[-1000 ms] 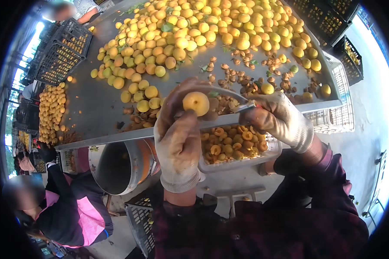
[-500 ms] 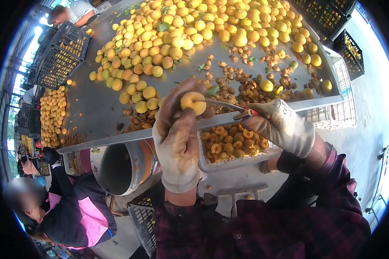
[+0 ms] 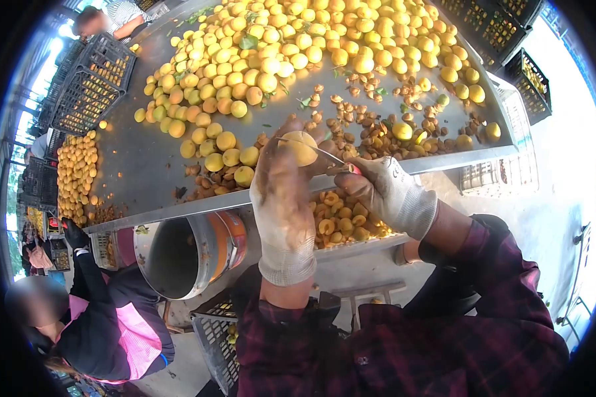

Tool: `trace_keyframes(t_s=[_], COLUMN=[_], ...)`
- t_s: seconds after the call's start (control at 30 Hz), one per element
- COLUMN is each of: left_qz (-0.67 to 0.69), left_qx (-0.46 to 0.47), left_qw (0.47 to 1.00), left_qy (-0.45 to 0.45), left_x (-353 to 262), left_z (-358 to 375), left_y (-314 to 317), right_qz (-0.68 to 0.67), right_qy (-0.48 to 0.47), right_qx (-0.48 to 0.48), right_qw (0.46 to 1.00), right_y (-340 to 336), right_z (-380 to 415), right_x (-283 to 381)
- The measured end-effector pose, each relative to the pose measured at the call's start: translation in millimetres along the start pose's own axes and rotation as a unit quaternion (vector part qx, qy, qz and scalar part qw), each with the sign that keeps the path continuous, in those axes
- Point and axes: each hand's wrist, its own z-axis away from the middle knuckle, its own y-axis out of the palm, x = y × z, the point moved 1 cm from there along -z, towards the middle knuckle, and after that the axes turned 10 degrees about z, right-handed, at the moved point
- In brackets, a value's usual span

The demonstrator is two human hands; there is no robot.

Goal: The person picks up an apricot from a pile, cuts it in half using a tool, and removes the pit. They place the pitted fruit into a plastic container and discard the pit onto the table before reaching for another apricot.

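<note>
A yellow-orange fruit point(image 3: 299, 148) is held in my gloved left hand point(image 3: 282, 198), whose fingers are partly smeared by motion. The thin blade point(image 3: 327, 156) of a red-handled knife lies across the fruit. Its handle point(image 3: 353, 169) is gripped in my gloved right hand point(image 3: 385, 192). Below my hands, a white tub point(image 3: 361, 247) holds halved fruit point(image 3: 344, 221). Brown pits point(image 3: 371, 132) and whole yellow fruit point(image 3: 271, 40) lie on the metal table point(image 3: 129, 172) beyond them.
Under the table edge stands a wide bucket point(image 3: 179, 255). Black crates point(image 3: 96, 83) are stacked at the left, with more at the upper right. A co-worker point(image 3: 112, 324) in black and pink sits at lower left; another person point(image 3: 116, 20) is at upper left. A white crate point(image 3: 503, 169) stands right.
The blade has moved from the fruit's side to lying across it. My right hand has come left, closer to my left hand. The co-worker's arm at lower left has shifted.
</note>
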Motion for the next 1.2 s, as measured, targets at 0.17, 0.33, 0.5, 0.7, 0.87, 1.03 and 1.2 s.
trace_keyframes(t_s=[0.17, 0.33, 0.5, 0.7, 0.87, 1.03, 1.2], left_qz=[-0.144, -0.111, -0.083, -0.020, -0.139, -0.088, -0.061], left_qx=[-0.032, -0.050, -0.088, -0.032, -0.094, -0.125, -0.112], left_qw=[0.989, 0.992, 0.991, 0.999, 0.985, 0.987, 0.991], left_qy=[-0.024, -0.034, -0.053, -0.027, -0.038, -0.055, -0.035], left_x=[-5.8, -3.7, -2.0, 1.3, -7.3, -2.5, 7.3], left_z=[8.2, 3.1, 7.8, 2.6, -2.8, 0.7, -2.0], left_y=[4.6, 1.5, 8.0, 6.1, 2.2, 8.3, 7.3], right_qz=[-0.042, -0.140, -0.193, -0.230, -0.242, -0.135, -0.126], right_qy=[-0.011, 0.003, 0.065, -0.031, 0.092, 0.001, -0.018], right_qx=[-0.028, -0.047, -0.006, -0.105, 0.026, -0.091, -0.107], right_qw=[0.999, 0.989, 0.979, 0.967, 0.965, 0.987, 0.986], right_y=[23.9, 32.3, 52.1, 53.6, 31.2, 43.9, 50.5], right_z=[1.9, -0.9, 5.2, -6.6, -6.1, -9.2, -18.0], right_x=[-2.0, 5.2, 8.9, 13.5, 19.2, 16.2, 10.5])
